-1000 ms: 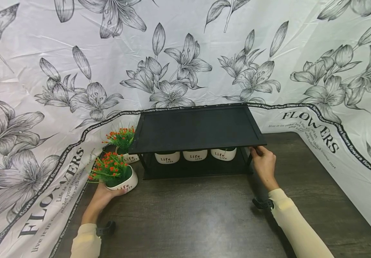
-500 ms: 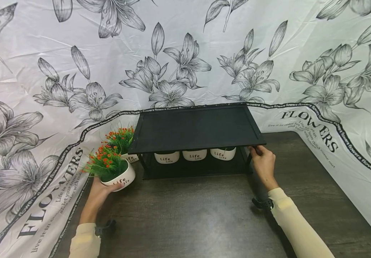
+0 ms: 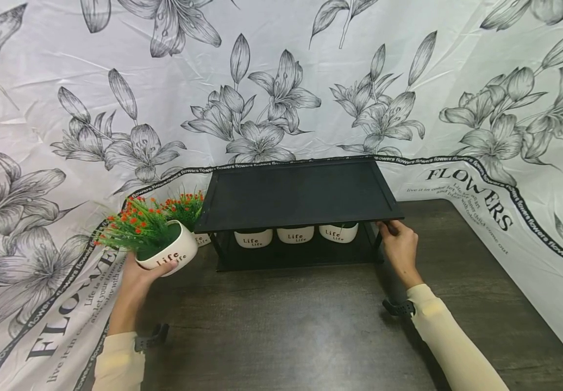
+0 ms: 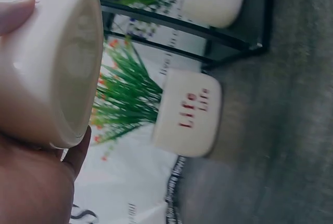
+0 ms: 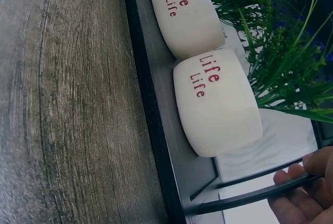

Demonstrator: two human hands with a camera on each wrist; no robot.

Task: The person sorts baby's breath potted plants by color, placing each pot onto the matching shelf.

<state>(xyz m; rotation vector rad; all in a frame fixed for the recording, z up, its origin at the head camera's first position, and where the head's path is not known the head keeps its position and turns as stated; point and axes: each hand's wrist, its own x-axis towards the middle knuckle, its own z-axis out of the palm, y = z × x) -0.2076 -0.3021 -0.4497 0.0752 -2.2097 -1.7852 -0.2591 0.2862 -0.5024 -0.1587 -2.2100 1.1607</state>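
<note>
My left hand (image 3: 135,279) grips a white "Life" flowerpot (image 3: 180,251) with orange-red artificial flowers (image 3: 137,220), thumb along its front. The pot is raised off the table and tilted to the left; its pale underside shows in the left wrist view. Behind it, a similar flowerpot (image 4: 190,115) stands on the table at the shelf's left end. With curled fingers my right hand (image 3: 401,244) holds the right front post (image 5: 250,198) of a two-tier black shelf (image 3: 301,195), just under the top board. Three white pots (image 3: 296,235) stand in a row on its lower tier.
Green plants with small purple-blue flowers (image 5: 291,63) grow from the pots on the lower tier. The dark wood-look table (image 3: 281,326) stretches in front of the shelf. A white flower-printed cloth (image 3: 281,108) hangs behind and down both sides.
My left hand has lifted the flowerpot up and to the left, tilting it further. It overlaps the second flowerpot more in the head view. My right hand and the shelf have stayed put.
</note>
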